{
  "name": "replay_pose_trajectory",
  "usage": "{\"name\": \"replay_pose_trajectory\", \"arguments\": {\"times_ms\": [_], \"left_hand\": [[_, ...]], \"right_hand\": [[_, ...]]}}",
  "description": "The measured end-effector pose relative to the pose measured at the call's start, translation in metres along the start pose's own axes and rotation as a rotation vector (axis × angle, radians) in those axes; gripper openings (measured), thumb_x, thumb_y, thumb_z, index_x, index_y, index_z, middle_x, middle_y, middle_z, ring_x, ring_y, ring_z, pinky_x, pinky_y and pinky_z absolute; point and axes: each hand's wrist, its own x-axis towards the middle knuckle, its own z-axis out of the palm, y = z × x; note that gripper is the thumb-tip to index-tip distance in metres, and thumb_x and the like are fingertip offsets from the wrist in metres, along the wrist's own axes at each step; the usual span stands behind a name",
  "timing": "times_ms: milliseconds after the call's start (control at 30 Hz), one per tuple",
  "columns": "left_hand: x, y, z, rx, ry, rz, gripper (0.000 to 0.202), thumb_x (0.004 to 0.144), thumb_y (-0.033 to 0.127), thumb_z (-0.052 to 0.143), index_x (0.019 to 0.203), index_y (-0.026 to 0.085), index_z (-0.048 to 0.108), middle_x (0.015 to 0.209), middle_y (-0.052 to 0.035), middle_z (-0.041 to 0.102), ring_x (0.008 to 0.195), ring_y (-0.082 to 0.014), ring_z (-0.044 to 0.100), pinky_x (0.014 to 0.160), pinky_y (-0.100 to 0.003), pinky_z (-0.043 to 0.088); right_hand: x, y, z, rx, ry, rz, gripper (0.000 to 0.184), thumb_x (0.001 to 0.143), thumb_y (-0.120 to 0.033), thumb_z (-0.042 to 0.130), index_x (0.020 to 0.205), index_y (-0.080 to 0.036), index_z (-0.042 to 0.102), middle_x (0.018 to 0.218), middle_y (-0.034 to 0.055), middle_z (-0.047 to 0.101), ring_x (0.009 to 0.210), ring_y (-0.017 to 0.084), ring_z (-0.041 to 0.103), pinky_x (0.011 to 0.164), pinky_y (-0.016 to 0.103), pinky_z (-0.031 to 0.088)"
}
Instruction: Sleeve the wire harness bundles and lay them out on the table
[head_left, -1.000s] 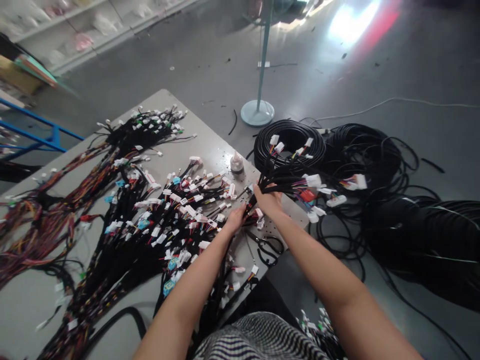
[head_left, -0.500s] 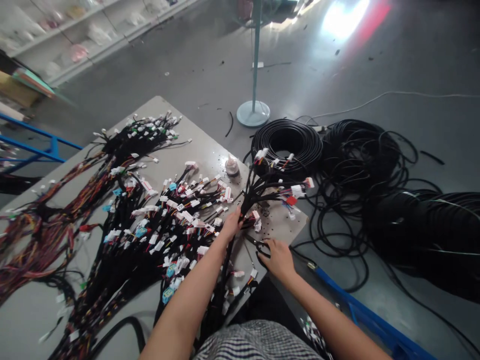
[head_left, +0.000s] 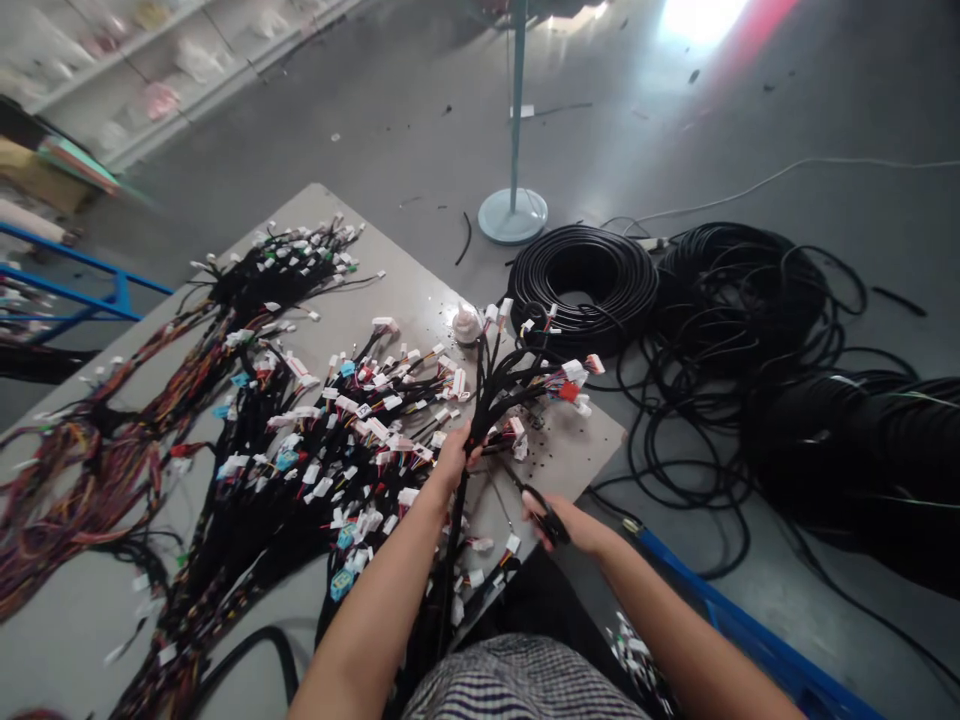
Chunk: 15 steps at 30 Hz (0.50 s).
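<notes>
My left hand [head_left: 455, 455] is closed round a black-sheathed wire harness [head_left: 491, 405], just below where it fans out into branches tipped with white, orange and red connectors. In my right hand [head_left: 559, 520] is a pair of black-handled scissors [head_left: 553, 522], with the blades pointing up and left toward the harness. The blades look apart from the harness, though their tips are hard to make out. Beside my left hand lies a pile of other harnesses [head_left: 300, 470] with white and blue connectors, spread over the grey table [head_left: 577, 450].
A small whitish container [head_left: 466, 323] stands near the table's edge. On the floor beyond lie coils of black tubing [head_left: 585, 280] and a round stand base [head_left: 513, 215]. A blue frame [head_left: 720, 600] runs along the lower right. Shelves [head_left: 172, 90] stand at upper left.
My right hand has moved slightly down, and the scissors have turned so their handles show more. My left hand and the harness have shifted a little left and toward me.
</notes>
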Motion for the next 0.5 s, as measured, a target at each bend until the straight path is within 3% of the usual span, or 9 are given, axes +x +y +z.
{"name": "replay_pose_trajectory", "arguments": {"times_ms": [67, 133, 300, 400, 500], "left_hand": [[-0.003, -0.001, -0.003, -0.039, -0.009, -0.008, 0.063, 0.075, 0.077, 0.051, 0.067, 0.015, 0.057, 0.039, 0.0067, 0.033, 0.034, -0.0049, 0.023, 0.039, -0.022, 0.014], [-0.003, -0.001, -0.004, -0.063, -0.023, -0.01, 0.062, 0.074, 0.077, 0.054, 0.068, 0.015, 0.057, 0.039, 0.0071, 0.033, 0.033, -0.0044, 0.023, 0.038, -0.021, 0.013], [0.001, 0.002, -0.003, -0.069, -0.064, -0.001, 0.068, 0.067, 0.083, 0.055, 0.067, 0.014, 0.057, 0.04, 0.007, 0.035, 0.034, -0.0037, 0.024, 0.038, -0.021, 0.013], [-0.002, 0.007, -0.005, -0.047, -0.066, -0.008, 0.07, 0.068, 0.084, 0.054, 0.069, 0.013, 0.058, 0.04, 0.0065, 0.037, 0.034, -0.0037, 0.025, 0.038, -0.021, 0.013], [-0.012, 0.014, -0.006, -0.076, -0.142, -0.007, 0.066, 0.07, 0.077, 0.061, 0.08, 0.012, 0.062, 0.048, 0.0045, 0.048, 0.036, -0.0031, 0.028, 0.039, -0.02, 0.018]], "right_hand": [[0.008, -0.017, -0.005, 0.153, -0.032, -0.051, 0.081, 0.064, -0.093, 0.047, 0.085, -0.015, 0.054, 0.058, -0.0017, 0.053, 0.046, 0.011, 0.049, 0.05, 0.024, 0.038], [0.018, -0.037, -0.011, 0.167, -0.038, -0.077, 0.083, 0.061, -0.094, 0.051, 0.083, -0.014, 0.055, 0.058, -0.0011, 0.054, 0.046, 0.01, 0.05, 0.048, 0.023, 0.039], [0.037, -0.08, -0.025, -0.053, -0.019, -0.016, 0.062, 0.068, -0.077, 0.064, 0.072, -0.015, 0.056, 0.05, -0.0012, 0.05, 0.04, 0.011, 0.046, 0.041, 0.023, 0.038], [0.032, -0.081, -0.025, -0.257, 0.07, 0.009, 0.045, 0.077, -0.057, 0.067, 0.06, -0.018, 0.052, 0.048, -0.0002, 0.048, 0.04, 0.012, 0.044, 0.041, 0.025, 0.037], [0.017, -0.06, -0.019, -0.564, 0.182, 0.042, 0.039, 0.08, -0.045, 0.065, 0.054, -0.018, 0.051, 0.053, 0.0038, 0.053, 0.052, 0.017, 0.055, 0.051, 0.028, 0.043]]}}
